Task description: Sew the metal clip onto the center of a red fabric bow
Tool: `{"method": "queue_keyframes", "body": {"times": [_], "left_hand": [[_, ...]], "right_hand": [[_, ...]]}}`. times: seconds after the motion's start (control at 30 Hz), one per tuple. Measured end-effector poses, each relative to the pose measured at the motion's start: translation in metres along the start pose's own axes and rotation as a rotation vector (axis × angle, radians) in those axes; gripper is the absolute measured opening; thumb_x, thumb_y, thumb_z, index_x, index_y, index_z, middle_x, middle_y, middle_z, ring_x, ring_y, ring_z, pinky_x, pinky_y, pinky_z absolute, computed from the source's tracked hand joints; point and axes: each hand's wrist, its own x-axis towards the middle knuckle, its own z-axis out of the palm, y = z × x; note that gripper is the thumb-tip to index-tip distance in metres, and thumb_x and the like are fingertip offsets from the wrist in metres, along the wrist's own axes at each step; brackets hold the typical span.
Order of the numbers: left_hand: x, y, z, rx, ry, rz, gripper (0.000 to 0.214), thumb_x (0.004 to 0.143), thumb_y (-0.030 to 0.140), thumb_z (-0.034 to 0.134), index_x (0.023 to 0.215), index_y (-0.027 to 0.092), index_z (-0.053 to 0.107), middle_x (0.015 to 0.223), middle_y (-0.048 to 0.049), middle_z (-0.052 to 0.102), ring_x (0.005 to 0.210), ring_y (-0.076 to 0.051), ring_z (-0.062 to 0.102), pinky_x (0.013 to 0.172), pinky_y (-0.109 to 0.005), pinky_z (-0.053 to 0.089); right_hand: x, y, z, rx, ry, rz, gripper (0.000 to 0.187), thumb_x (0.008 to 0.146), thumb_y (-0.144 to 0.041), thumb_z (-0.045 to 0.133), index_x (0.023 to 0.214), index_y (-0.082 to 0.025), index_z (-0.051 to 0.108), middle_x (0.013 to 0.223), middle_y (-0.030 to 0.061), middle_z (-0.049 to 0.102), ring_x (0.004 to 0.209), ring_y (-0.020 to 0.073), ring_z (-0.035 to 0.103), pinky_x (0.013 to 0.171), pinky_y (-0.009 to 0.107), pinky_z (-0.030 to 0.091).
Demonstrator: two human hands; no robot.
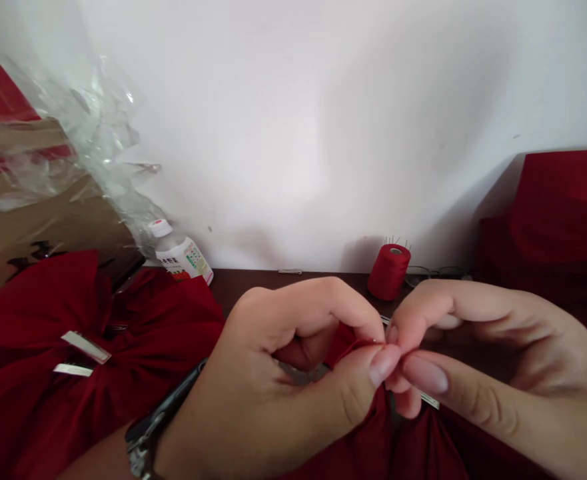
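Here we hold one red thread (pixel 359 345) just above the red fabric (pixel 123 400), left hand (pixel 283 380) grip clamped on it, right hand (pixel 478 360) grip pinched at its end, close together for fine control. Behind, on the counter (pixel 273 283): one spool (pixel 388 270), one bottle (pixel 180 257), two white tags (pixel 86 347).

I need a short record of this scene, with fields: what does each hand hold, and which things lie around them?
Left hand: left hand, wristwatch on it, pinches a red thread.
Right hand: right hand pinches the same thread, fingertips against the left ones.
Below: red fabric with white tags.
Behind: red spool with needles stuck in its top, on the dark table.
Left: white bottle, tilted; cardboard box under plastic film.
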Motion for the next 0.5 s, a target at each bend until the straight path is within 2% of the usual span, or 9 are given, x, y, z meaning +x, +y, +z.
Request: {"method": "queue_keyframes", "body": {"times": [0.17,0.33,0.5], "left_hand": [[0.0,-0.002,0.0,-0.013,0.033,-0.014,0.006,0.077,0.018,0.066,0.072,0.019,0.063,0.044,0.0073,0.044,0.036,-0.003,0.031,0.03,-0.013,0.022],[0.001,-0.002,0.003,-0.13,0.069,-0.046,0.004,0.077,0.019,0.068,0.074,0.019,0.066,0.049,0.0049,0.056,0.036,-0.004,0.042,0.031,-0.013,0.029],[0.003,-0.003,0.006,-0.234,0.055,-0.095,0.004,0.075,0.018,0.07,0.072,0.019,0.069,0.052,0.0029,0.061,0.039,-0.006,0.05,0.034,-0.014,0.036]], "right_hand": [[-0.001,-0.002,0.002,-0.067,0.052,-0.043,0.025,0.074,-0.002,0.067,0.083,-0.025,0.068,0.071,-0.0046,0.068,0.064,0.004,0.064,0.062,0.006,0.053],[0.002,-0.002,0.013,0.014,0.182,-0.094,0.016,0.069,-0.009,0.074,0.073,-0.022,0.066,0.063,-0.0039,0.066,0.057,0.0041,0.062,0.056,0.006,0.051],[0.0,0.006,0.014,0.012,0.2,-0.129,0.019,0.071,-0.01,0.072,0.077,-0.025,0.062,0.068,-0.0046,0.068,0.06,0.0061,0.065,0.059,0.009,0.053]]}}
